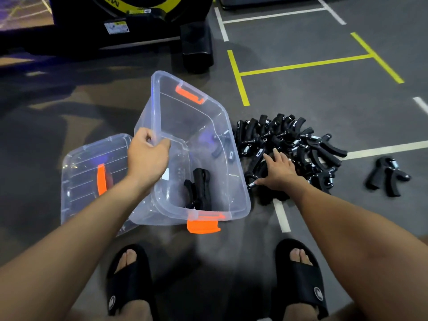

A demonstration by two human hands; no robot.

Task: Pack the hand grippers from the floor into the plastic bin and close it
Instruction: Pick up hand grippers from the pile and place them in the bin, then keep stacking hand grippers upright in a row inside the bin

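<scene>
Packing is at an early stage. Nearest the camera, at lower centre, two feet in black slides [298, 278] stand on the dark floor [324, 93].

Just beyond them the clear plastic bin [240, 191] sits at centre frame, tipped toward the right. The left hand [148, 156] grips its left rim, fingers curled over the edge. A few hand grippers lie inside: one [199, 188] near the bottom, another one or two against the right wall; the clear plastic makes an exact count uncertain.

The lid [78, 172] lies off the bin, at its left, partly behind the left forearm. Closing is not yet done.

Right of the bin, the right hand [280, 170] rests flat, fingers spread, on the pile of hand grippers [289, 144]. It appears to hold nothing, though the palm side is hidden. Most of the stock remains here, touching the bin's right wall. One stray gripper [386, 177] lies well apart at right.

Farthest, at upper left, dark gym equipment [196, 47] is cut off by the frame.
</scene>
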